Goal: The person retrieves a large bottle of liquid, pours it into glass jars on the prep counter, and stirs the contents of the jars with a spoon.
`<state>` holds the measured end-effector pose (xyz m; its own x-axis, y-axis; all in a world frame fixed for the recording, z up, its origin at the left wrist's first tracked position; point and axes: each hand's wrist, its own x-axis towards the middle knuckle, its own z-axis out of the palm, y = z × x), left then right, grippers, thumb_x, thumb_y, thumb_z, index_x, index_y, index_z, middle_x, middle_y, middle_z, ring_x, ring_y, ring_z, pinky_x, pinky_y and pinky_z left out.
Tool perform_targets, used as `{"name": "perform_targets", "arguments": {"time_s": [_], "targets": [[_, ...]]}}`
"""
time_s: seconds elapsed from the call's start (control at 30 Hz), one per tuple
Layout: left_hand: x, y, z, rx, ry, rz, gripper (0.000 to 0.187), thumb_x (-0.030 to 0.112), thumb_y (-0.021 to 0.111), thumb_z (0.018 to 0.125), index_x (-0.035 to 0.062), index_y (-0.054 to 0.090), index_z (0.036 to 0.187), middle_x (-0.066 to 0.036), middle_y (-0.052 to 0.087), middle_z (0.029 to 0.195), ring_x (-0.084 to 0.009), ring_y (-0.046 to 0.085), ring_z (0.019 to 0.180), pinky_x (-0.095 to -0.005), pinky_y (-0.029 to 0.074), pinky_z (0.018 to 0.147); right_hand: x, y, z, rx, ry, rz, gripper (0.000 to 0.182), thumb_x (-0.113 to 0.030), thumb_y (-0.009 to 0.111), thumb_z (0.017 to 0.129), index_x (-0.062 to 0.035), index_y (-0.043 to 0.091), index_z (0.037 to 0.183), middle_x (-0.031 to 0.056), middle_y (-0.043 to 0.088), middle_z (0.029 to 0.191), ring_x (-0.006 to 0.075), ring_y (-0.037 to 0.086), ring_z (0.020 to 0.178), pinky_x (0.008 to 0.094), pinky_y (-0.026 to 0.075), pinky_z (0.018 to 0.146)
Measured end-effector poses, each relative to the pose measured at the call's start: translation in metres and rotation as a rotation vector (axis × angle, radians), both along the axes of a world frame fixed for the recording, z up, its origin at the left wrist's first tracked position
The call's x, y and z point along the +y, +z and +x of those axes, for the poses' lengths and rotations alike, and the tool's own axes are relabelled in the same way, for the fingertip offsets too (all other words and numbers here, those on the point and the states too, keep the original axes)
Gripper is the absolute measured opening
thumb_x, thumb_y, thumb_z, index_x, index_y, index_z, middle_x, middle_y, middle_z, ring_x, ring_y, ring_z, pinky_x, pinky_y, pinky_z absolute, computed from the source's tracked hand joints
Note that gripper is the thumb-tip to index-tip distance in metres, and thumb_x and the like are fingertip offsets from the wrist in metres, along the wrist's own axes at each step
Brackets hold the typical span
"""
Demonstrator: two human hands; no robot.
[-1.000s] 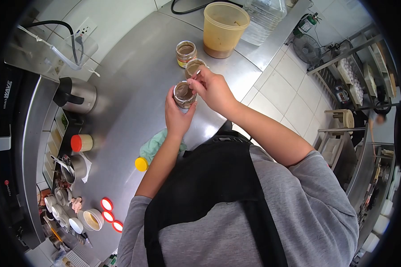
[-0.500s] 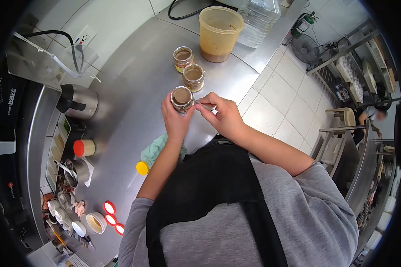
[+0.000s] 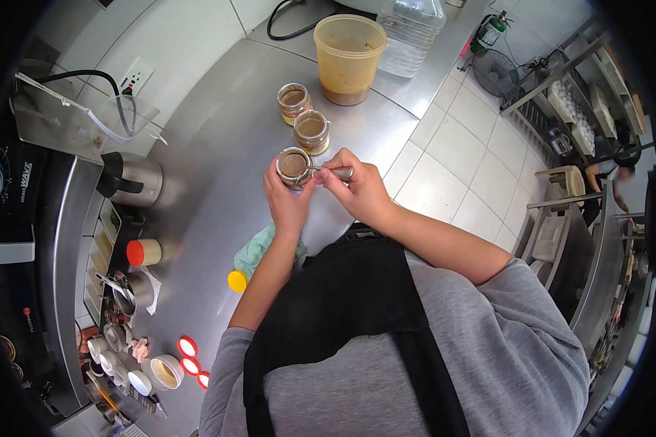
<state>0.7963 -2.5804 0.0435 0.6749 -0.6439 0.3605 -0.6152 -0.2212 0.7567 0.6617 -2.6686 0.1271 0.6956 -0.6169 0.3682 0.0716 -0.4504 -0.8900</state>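
In the head view, the left hand (image 3: pixel 286 198) is wrapped around the nearest jar (image 3: pixel 294 166), and the person's right hand (image 3: pixel 358 188) is closed on the handle of a metal utensil (image 3: pixel 342 174). The utensil's thin end reaches over the jar's rim from the side, above brown contents. The jar sits between the two hands, toward the counter's floor-side edge; whether its base rests on the steel cannot be told.

Just beyond it stands a middle jar (image 3: pixel 312 132), and past that a far jar (image 3: pixel 294 106), both open and filled with something brown. Behind them, toward the counter's far end, are a large plastic tub (image 3: pixel 350 60) and a clear jug (image 3: pixel 411 40). A green cloth (image 3: pixel 254 250) and a yellow lid (image 3: pixel 237 281) lie beside the left forearm. Along the wall-side edge are a kettle (image 3: pixel 142 178), a red-lidded container (image 3: pixel 145 252) and, lower, a white bowl (image 3: pixel 166 372) near three red-rimmed lids (image 3: pixel 188 347).

The counter (image 3: pixel 211 146) spreads as a wide stretch of steel from the left hand to the wall. On the other side, the right forearm crosses its edge, over the tiled floor (image 3: pixel 452 160).
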Motion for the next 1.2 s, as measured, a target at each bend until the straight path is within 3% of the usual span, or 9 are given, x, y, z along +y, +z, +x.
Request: {"name": "perform_targets", "arguments": {"time_s": [0.17,0.37,0.5,0.57,0.67,0.77,0.83,0.93,1.2], "targets": [[0.0,-0.004,0.001,-0.002,0.007,-0.011,0.079,0.023,0.082,0.077,-0.0023,0.038,0.138,-0.021,0.049,0.125,-0.0385,0.053,0.115,-0.0443,0.044,0.097,0.007,-0.003,0.005,0.001,-0.074,-0.026,0.014,-0.008,0.066,0.094,0.0001,0.055,0.097,0.013,0.072,0.088,0.0216,0.073,0.085,0.0303,0.057,0.069],[-0.001,-0.005,0.001,-0.025,0.011,-0.011,0.081,0.023,0.084,0.074,-0.001,0.038,0.137,-0.021,0.051,0.126,-0.0393,0.051,0.118,-0.046,0.043,0.101,-0.004,-0.011,0.018,0.159,-0.036,0.044,0.016,-0.01,0.066,0.094,-0.0006,0.053,0.098,0.0131,0.071,0.086,0.021,0.071,0.076,0.0306,0.056,0.066],[0.0,-0.005,0.0,-0.021,-0.011,-0.024,0.082,0.02,0.083,0.075,-0.001,0.036,0.139,-0.022,0.052,0.128,-0.0394,0.053,0.119,-0.0453,0.044,0.1,-0.01,-0.015,0.023,0.152,-0.004,-0.067,0.016,-0.009,0.064,0.094,-0.0012,0.052,0.101,0.0124,0.069,0.083,0.0224,0.068,0.071,0.0319,0.054,0.066],[0.0,-0.006,0.001,0.115,-0.053,-0.03,0.083,0.018,0.082,0.075,-0.001,0.034,0.141,-0.023,0.054,0.13,-0.0391,0.056,0.119,-0.0446,0.046,0.098,-0.011,-0.013,0.022,0.174,0.011,-0.1,0.015,-0.008,0.064,0.094,-0.0014,0.052,0.102,0.0122,0.068,0.082,0.0231,0.067,0.07,0.0322,0.054,0.067],[0.0,-0.004,0.002,0.111,-0.067,-0.032,0.085,0.017,0.081,0.075,-0.0009,0.033,0.143,-0.023,0.055,0.13,-0.0386,0.057,0.118,-0.0437,0.047,0.098,-0.008,-0.001,0.018,0.285,0.064,0.007,0.015,-0.008,0.062,0.096,-0.0011,0.052,0.103,0.011,0.068,0.083,0.0191,0.067,0.072,0.0312,0.053,0.067],[0.001,-0.004,0.002,0.115,-0.058,-0.018,0.085,0.018,0.081,0.075,-0.0012,0.033,0.143,-0.024,0.055,0.13,-0.0386,0.057,0.118,-0.0437,0.047,0.099,-0.005,-0.001,0.015,0.135,0.025,0.172,0.015,-0.007,0.063,0.094,0.0,0.052,0.1,0.0158,0.067,0.081,0.0247,0.068,0.068,0.0352,0.052,0.062],[0.002,-0.003,0.001,0.121,-0.056,-0.02,0.085,0.018,0.081,0.075,-0.0015,0.033,0.142,-0.024,0.055,0.13,-0.0385,0.057,0.119,-0.0436,0.047,0.099,-0.004,0.006,0.009,0.113,-0.005,0.276,0.012,-0.01,0.058,0.099,-0.0007,0.051,0.102,0.0091,0.068,0.088,0.0121,0.066,0.075,0.0279,0.053,0.067],[0.001,-0.005,0.001,0.112,-0.045,-0.019,0.085,0.019,0.082,0.075,-0.0019,0.033,0.142,-0.024,0.055,0.13,-0.0385,0.056,0.119,-0.0435,0.046,0.099,-0.003,0.011,0.004,0.024,-0.054,0.457,0.011,-0.009,0.056,0.1,-0.0005,0.051,0.102,0.0096,0.068,0.09,0.0126,0.066,0.076,0.0261,0.054,0.069],[0.001,0.001,0.0,0.038,-0.028,0.016,0.091,0.022,0.086,0.071,-0.0015,0.034,0.142,-0.023,0.052,0.132,-0.0395,0.052,0.122,-0.0449,0.043,0.102,0.002,0.003,0.004,-0.041,-0.065,0.362,0.011,-0.008,0.059,0.099,0.0,0.051,0.1,0.0083,0.067,0.089,0.0127,0.068,0.081,0.0249,0.055,0.069]]}}
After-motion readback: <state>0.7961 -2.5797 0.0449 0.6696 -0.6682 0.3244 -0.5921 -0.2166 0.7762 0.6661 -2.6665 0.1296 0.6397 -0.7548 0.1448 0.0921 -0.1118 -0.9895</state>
